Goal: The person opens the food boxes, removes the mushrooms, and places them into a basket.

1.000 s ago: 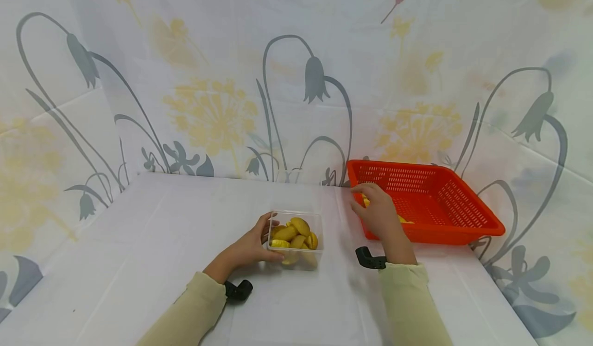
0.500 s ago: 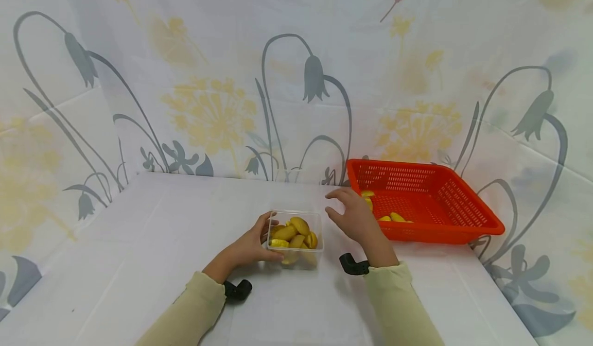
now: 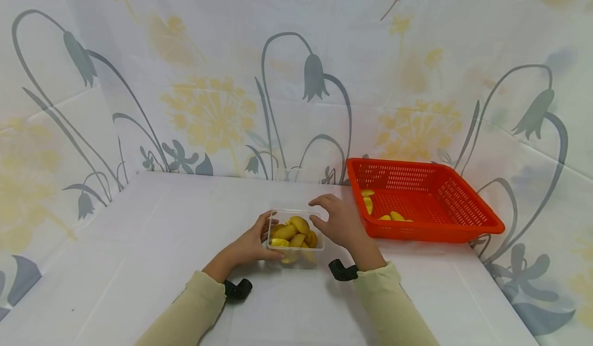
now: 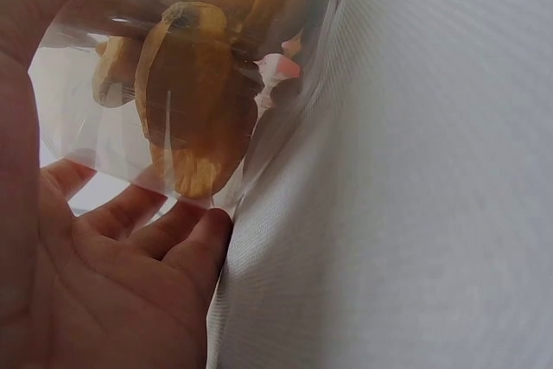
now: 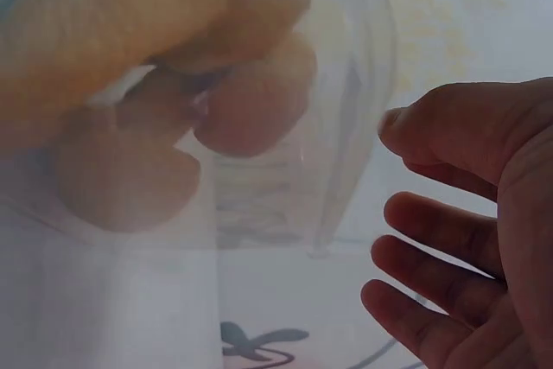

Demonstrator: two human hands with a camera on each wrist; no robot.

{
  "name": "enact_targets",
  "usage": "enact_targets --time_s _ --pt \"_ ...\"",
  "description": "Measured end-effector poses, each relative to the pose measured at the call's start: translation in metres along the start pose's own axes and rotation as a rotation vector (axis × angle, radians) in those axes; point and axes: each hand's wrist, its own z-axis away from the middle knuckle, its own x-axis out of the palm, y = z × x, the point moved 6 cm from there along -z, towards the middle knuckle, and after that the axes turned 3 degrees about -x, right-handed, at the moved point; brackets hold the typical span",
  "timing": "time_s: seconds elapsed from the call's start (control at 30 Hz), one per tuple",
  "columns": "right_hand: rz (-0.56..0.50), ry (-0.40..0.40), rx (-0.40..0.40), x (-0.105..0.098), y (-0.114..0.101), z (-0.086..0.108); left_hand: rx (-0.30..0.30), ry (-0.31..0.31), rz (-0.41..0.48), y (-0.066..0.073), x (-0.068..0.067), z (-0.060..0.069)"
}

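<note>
A clear plastic box (image 3: 318, 248) stands on the white table, filled with several rounded yellow pieces (image 3: 300, 226) that look mushroom-like. My left hand (image 3: 250, 244) grips its left side, thumb at the front and fingers behind. Through the wall in the left wrist view, a brownish-yellow piece (image 4: 186, 101) shows beside the fingers. Just off the box's right side is my right hand (image 3: 342, 223), its thumb and fingers loosely curved and apart. In the right wrist view nothing lies between the right hand's fingers (image 5: 432, 274), and a gap separates them from the box.
A red plastic basket (image 3: 435, 231) sits to the right, with several yellow pieces (image 3: 368, 204) along its left and front sides. A flower-printed cloth (image 3: 222, 114) rises behind the table. Both wrists carry a black camera mount (image 3: 343, 270).
My right hand has moved left, from over the basket's left edge to beside the clear box, uncovering yellow pieces in the basket. The left hand and the box have stayed in place.
</note>
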Motion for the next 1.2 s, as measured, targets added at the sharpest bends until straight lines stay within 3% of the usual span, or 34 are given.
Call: enact_targets --time_s 0.4,0.77,1.07,1.2 --pt "-0.076 -0.150 0.037 0.024 -0.011 0.000 0.004 -0.007 0.005 0.002 0.000 0.002" --pt "-0.074 -0.147 -0.045 0.029 -0.023 0.000 0.003 -0.005 -0.003 0.001 0.000 0.002" --pt "-0.067 -0.183 -0.026 0.032 -0.024 0.000 0.015 -0.007 0.004 0.002 0.000 0.001" --pt "-0.085 -0.155 -0.056 0.031 -0.026 0.000 0.013 -0.009 0.006 0.001 0.000 0.001"
